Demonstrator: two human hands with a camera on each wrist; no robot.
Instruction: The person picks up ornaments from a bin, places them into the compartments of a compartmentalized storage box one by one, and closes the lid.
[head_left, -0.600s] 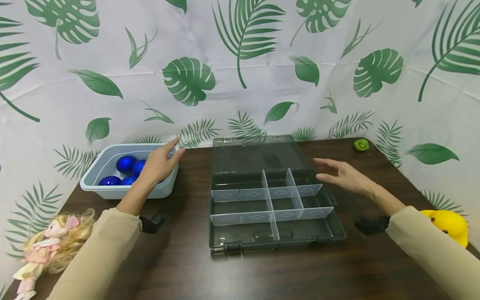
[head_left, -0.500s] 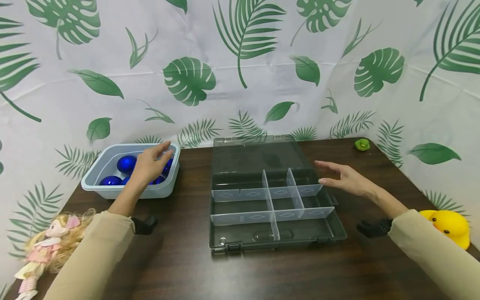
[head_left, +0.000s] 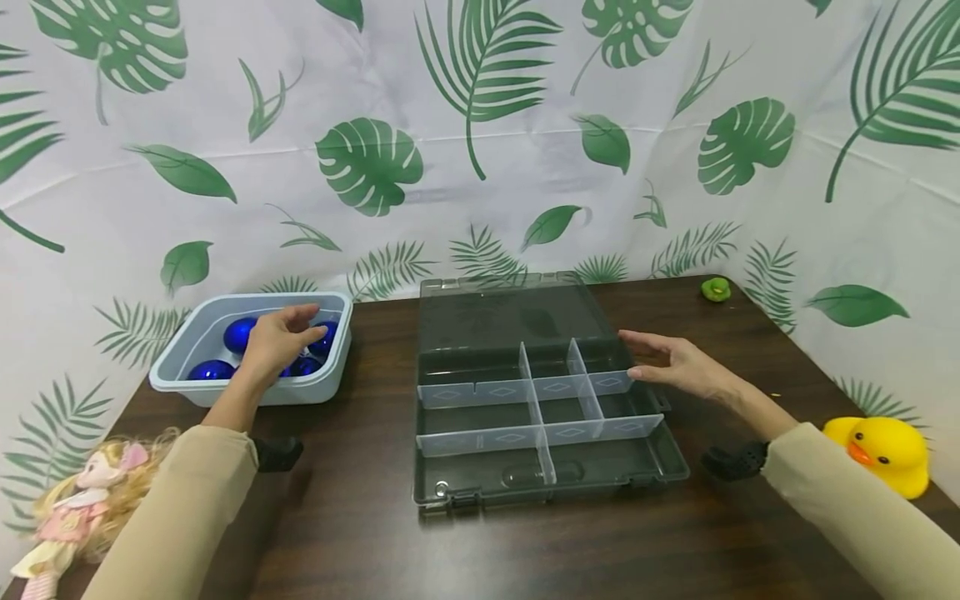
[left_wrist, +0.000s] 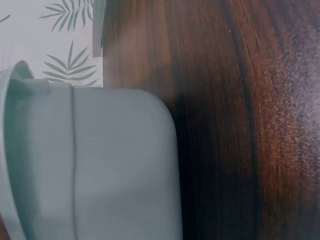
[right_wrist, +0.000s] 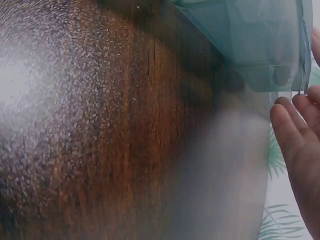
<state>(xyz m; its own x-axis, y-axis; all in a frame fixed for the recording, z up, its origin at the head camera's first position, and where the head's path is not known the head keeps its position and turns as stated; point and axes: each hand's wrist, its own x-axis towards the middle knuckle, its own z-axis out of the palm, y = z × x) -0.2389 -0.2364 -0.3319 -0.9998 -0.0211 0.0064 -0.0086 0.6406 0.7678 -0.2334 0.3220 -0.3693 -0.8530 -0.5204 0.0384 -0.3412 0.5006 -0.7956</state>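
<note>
A light blue plastic tub [head_left: 176,350] at the left holds several shiny blue balls [head_left: 240,334]. My left hand [head_left: 272,343] is over the tub, thumb and fingers spread apart above the balls, and part of it hides some of them. No grip on a ball shows. The tub's outer wall [left_wrist: 125,160] fills much of the left wrist view, where the hand itself is out of sight. In the middle stands a smoky clear divided box [head_left: 480,475], its lid [head_left: 506,317] laid back. My right hand [head_left: 678,365] is at the box's right side, fingers extended near the edge; contact cannot be told.
A doll [head_left: 75,508] with long blond hair lies at the left edge. At the right sits a yellow rubber duck [head_left: 888,450], and a small green duck [head_left: 716,289] is at the back right corner. A leaf-print cloth [head_left: 510,192] hangs behind the dark wooden table [head_left: 352,517].
My left hand has moved left and lower over the tub, uncovering the balls at its right end. My right hand has stayed nearly still. The head view has shifted slightly.
</note>
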